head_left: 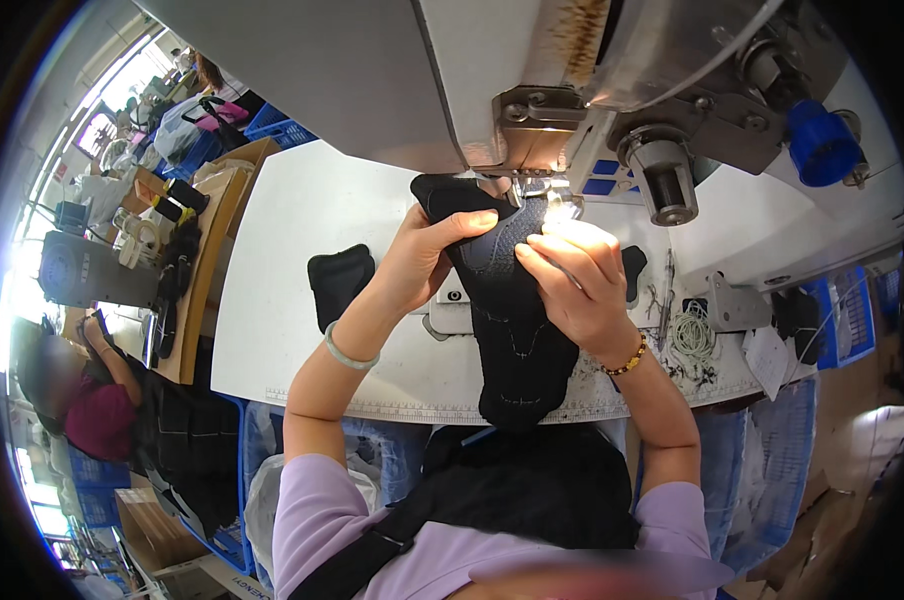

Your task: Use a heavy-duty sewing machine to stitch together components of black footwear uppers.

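A long black padded fabric piece [517,330] with a grey textured patch and light stitch lines lies under the sewing machine's lit needle area [532,190]. My left hand [427,250] grips its left edge, the thumb on top and the other fingers hidden underneath. At the right edge of the patch, close to the needle, my right hand [582,280] is closed in a pinch on the same piece. The piece's lower end hangs over the table's front edge. Apart from my hands, a smaller black fabric piece [341,285] rests on the table to the left.
The machine head [352,70] looms low over the white table [272,330]. On the right lie tweezers [667,290], a tangle of pale thread [693,330] and dark scraps. Blue crates [772,470] stand below the front edge. A co-worker [97,400] sits at the far left.
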A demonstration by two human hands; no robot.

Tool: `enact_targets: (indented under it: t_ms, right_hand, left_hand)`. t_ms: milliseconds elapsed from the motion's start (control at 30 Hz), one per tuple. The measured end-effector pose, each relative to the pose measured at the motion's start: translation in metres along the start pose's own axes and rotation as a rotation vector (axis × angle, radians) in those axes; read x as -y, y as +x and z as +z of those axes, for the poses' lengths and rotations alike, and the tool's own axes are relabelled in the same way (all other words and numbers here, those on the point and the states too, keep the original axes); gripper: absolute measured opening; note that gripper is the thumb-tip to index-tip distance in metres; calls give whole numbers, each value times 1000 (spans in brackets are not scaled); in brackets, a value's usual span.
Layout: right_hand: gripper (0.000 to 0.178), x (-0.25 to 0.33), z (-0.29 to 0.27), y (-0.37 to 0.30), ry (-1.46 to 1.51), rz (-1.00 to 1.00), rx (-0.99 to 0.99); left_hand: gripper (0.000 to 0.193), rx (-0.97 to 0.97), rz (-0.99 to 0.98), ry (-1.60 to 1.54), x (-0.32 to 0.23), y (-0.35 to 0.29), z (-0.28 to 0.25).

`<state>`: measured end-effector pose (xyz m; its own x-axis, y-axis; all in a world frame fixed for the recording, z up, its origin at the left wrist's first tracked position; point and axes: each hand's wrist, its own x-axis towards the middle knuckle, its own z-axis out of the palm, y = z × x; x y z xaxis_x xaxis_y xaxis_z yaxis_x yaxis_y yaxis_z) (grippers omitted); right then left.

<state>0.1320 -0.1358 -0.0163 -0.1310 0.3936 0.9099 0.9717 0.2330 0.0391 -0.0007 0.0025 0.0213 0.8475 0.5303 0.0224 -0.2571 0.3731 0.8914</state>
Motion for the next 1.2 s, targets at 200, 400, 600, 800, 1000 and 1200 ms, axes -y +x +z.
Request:
enact_targets:
  t_ms: [200,400,600,800,1000,1200]
  right_hand:
    - [28,-4,-3,1,20,8,-20]
    - [28,-18,-17,-1,215,74,6]
    - [21,-29,-24,4,314,63,78]
    - [20,-39,-32,8,393,137,97]
    - [20,-34,-30,8,366,151,91]
    - [23,-31,-28,9,344,173,94]
  left_hand:
    - [32,-13,-34,53,-1,-9,6]
    - [24,-45,126,153,15,-21,17]
    - [16,-113,129,133,23,-27,30]
    - [17,-144,243,214,30,-28,45]
    - [22,-166,233,181,29,-25,43]
    - [28,-117,184,266,16,-12,31]
